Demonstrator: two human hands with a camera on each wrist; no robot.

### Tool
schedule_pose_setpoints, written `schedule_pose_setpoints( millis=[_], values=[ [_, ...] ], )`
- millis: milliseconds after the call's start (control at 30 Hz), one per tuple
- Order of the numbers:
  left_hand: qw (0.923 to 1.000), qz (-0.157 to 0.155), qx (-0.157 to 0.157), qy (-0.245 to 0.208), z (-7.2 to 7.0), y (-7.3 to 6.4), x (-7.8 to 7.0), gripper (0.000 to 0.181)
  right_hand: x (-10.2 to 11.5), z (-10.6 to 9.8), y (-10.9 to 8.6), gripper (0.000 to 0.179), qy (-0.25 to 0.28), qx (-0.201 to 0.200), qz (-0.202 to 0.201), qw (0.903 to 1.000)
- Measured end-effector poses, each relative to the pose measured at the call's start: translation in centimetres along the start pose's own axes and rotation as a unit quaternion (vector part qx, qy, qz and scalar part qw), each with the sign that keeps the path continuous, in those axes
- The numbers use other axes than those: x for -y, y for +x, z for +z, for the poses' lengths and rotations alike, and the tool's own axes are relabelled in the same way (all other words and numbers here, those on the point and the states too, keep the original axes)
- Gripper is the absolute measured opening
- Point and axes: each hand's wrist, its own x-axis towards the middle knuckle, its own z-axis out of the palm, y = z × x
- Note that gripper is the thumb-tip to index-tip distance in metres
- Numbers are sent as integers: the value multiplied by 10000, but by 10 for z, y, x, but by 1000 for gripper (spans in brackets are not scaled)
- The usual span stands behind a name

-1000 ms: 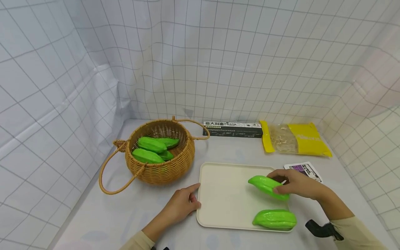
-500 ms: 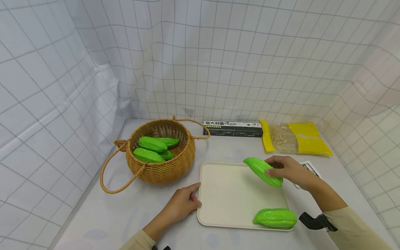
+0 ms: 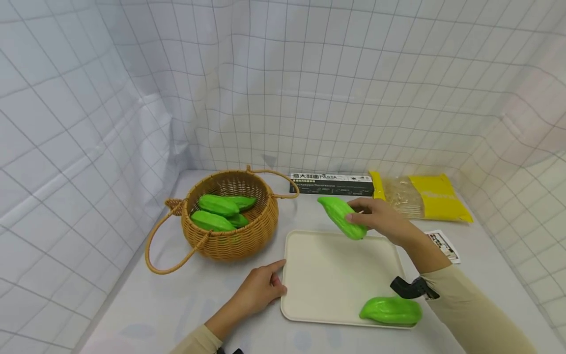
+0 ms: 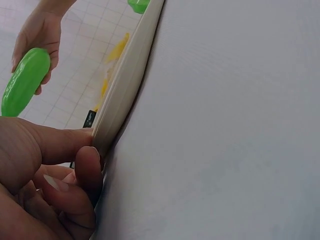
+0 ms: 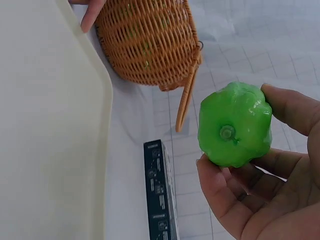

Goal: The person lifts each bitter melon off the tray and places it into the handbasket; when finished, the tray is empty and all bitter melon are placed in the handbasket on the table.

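Note:
My right hand (image 3: 376,216) holds a bright green, ribbed bitter melon (image 3: 339,216) between thumb and fingers, raised over the tray's far edge. Its pointed end faces left, and the right wrist view shows the lobed stem end of this bitter melon (image 5: 235,125). At the left rim of the cream tray (image 3: 336,275), my left hand (image 3: 258,290) rests its index finger and thumb against the edge. Up close in the left wrist view, the fingertips (image 4: 89,156) touch that rim. A second bitter melon (image 3: 391,310) lies in the tray's near right corner.
Left of the tray stands a round wicker basket (image 3: 239,246) with looped handles and several bitter melons (image 3: 218,205) inside. Along the back lie a black pasta box (image 3: 331,186) and a yellow noodle bag (image 3: 442,196). A printed card (image 3: 443,246) lies right of the tray.
My right hand has lifted the bitter melon off the tray's right side and carried it left and away from me. My left hand has stayed at the tray's rim.

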Motion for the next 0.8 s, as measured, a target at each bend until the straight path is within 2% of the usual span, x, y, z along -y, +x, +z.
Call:
schedule_pose_setpoints(
  millis=[167,300,433,567,800],
  values=[
    [10000,34,25,70,4,2,-1,68,25,12,22,59,380,131,-11,9992],
    [9998,40,-49,184,2,3,-1,67,49,22,46,56,612,201,-47,9979],
    [9997,45,-87,231,0,1,-1,67,73,33,72,51,696,448,-208,9964],
    [9996,43,-88,273,-1,0,-1,67,91,43,94,48,690,662,-333,9949],
    [9994,99,-132,292,1,-1,0,67,125,68,126,51,301,783,-186,9963]
  ],
)
